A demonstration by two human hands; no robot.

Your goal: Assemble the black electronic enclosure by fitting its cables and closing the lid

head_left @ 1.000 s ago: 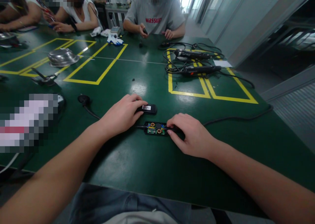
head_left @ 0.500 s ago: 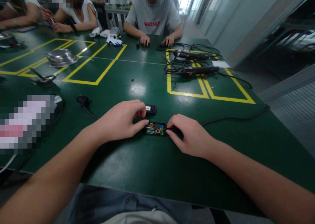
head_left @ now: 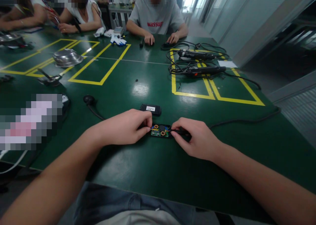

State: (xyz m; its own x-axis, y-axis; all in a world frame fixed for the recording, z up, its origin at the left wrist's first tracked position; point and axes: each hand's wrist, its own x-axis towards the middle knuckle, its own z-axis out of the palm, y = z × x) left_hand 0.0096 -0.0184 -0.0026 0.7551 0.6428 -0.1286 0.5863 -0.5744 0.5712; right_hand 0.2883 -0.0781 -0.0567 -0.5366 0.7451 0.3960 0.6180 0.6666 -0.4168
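Observation:
A small black case (head_left: pixel 161 137) lies on the green table with its inside showing. In it is a green circuit board (head_left: pixel 155 132) with copper-wound coils and thin coloured wires. My left hand (head_left: pixel 125 126) is closed, thumb and fingers pinched at the case's left end. At the right end, the fingers of my right hand (head_left: pixel 195 136) pinch the black cable (head_left: pixel 184 132) where it enters the case. Just behind lies a black ribbed cover (head_left: pixel 151 109) with a white label. A power plug (head_left: pixel 89 100) on a black cord lies left, its cord running under my left hand.
Two black corded power screwdrivers (head_left: pixel 204 70) lie at the back right among tangled cables. A metal bowl (head_left: pixel 67 57) sits at the back left, near white-and-blue gloves (head_left: pixel 118 40). A pixelated object (head_left: pixel 32 119) lies near left. A person (head_left: pixel 156 15) sits opposite, hands on the table.
The left fingers have come down against the left end of the case, and more of the ribbed cover shows. The whole view has shifted slightly. The right hand keeps its pinch.

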